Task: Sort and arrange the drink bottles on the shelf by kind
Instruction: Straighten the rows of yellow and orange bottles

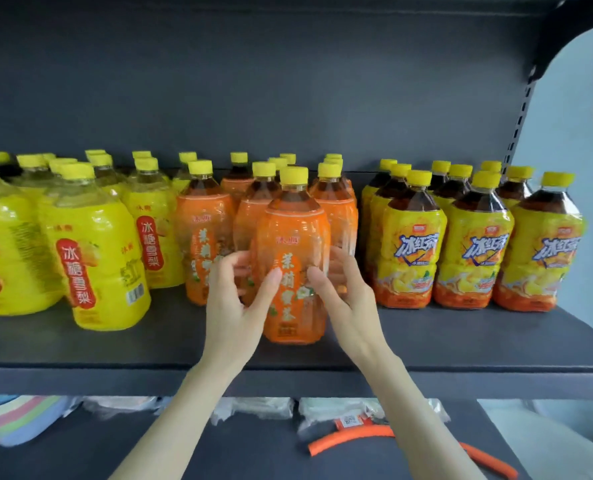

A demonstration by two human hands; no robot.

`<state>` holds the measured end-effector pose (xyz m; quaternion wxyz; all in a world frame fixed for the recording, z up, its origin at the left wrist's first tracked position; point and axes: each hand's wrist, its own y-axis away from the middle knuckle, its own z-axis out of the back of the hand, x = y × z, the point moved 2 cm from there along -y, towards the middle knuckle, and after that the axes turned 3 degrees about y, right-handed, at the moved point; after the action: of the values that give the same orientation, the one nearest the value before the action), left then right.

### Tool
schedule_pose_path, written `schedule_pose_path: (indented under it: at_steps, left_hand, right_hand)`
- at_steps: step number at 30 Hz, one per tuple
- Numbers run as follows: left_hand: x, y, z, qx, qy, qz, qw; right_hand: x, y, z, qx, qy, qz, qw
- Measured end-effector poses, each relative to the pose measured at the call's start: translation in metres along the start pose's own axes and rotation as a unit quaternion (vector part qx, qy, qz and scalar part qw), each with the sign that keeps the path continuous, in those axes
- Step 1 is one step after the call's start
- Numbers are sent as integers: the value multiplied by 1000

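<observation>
An orange-labelled tea bottle point(290, 237) with a yellow cap stands upright near the front of the dark shelf point(288, 355). My left hand point(234, 299) grips its left side and my right hand point(340, 296) grips its right side, thumbs on the label. Behind it stand several more orange-labelled bottles point(205, 230). Clear-yellow pear-drink bottles point(94, 247) fill the shelf's left part. Iced-tea bottles with yellow-and-orange labels point(475, 251) stand in rows on the right.
The shelf's front strip on both sides of my hands is bare. On the lower shelf lie plastic-wrapped packs point(260, 408), a pastel-striped bundle point(14, 420) and an orange hose point(354, 436). A perforated upright point(520, 116) bounds the right side.
</observation>
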<state>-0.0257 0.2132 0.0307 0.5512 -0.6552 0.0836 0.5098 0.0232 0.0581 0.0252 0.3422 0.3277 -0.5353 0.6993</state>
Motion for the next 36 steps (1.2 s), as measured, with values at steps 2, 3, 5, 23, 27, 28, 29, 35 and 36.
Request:
schedule_pose_path:
  at_steps: [2, 3, 5, 23, 27, 28, 29, 35, 36]
  left_hand:
    - [8, -10, 0, 74, 45, 26, 996]
    - [11, -13, -1, 106, 67, 32, 992]
    - [16, -15, -1, 135, 85, 21, 987]
    - [68, -71, 45, -76, -64, 111, 989]
    - [77, -83, 48, -31, -74, 109, 991]
    - [77, -87, 49, -26, -71, 113, 991]
    - [78, -91, 48, -22, -67, 118, 990]
    - [84, -111, 39, 23, -31, 163, 986]
    - [86, -112, 38, 26, -21, 165, 986]
  right_hand:
    - [-1, 1, -12, -12, -28, -19, 999]
    - [-2, 2, -16, -15, -39, -21, 999]
    - [-1, 5, -20, -17, -43, -8, 999]
    - [2, 7, -23, -136, 0, -51, 989]
    - [5, 4, -27, -139, 34, -47, 989]
    - [6, 3, -28, -144, 40, -46, 988]
    - [6, 2, -28, -149, 45, -45, 987]
    - [7, 0, -31, -178, 72, -30, 981]
    - [8, 0, -31, -182, 75, -26, 980]
